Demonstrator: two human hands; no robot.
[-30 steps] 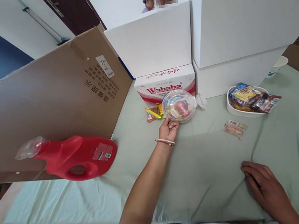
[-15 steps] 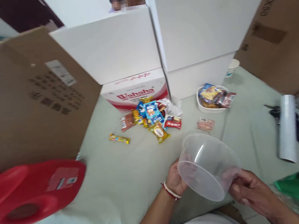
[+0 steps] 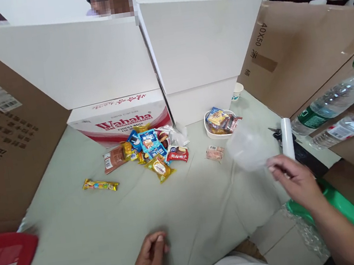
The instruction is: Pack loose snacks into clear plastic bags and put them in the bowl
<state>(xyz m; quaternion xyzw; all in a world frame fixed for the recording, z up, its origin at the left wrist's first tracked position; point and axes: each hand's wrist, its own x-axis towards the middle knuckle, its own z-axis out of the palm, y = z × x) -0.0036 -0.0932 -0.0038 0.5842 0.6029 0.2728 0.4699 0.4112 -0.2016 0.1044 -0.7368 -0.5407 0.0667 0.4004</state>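
My right hand (image 3: 294, 182) pinches the edge of a clear plastic bowl (image 3: 248, 151), which is tilted and smeared by motion. This bowl hangs over the right part of the cloth, close to a small pink packet (image 3: 215, 153). Lower down, my left hand (image 3: 150, 259) is curled by the table's front, thumb against fingers, nothing visible in it. A heap of wrapped snacks (image 3: 151, 147) lies in front of the Wahaha box (image 3: 122, 120). Behind the bowl, a white dish (image 3: 220, 136) contains more packets. One yellow snack stick (image 3: 100, 185) lies apart at left.
Tall white boxes (image 3: 197, 42) and brown cardboard (image 3: 303, 44) wall the table. At right are a white roll (image 3: 286, 139), keys (image 3: 276, 134), two water bottles (image 3: 333, 99) and a green bin (image 3: 341, 201). A red container (image 3: 10, 261) sits front left; people are behind the boxes.
My left hand has let go of the bowl and moved down and left. My right hand has carried the bowl away toward the back right. The view has swung to the right.
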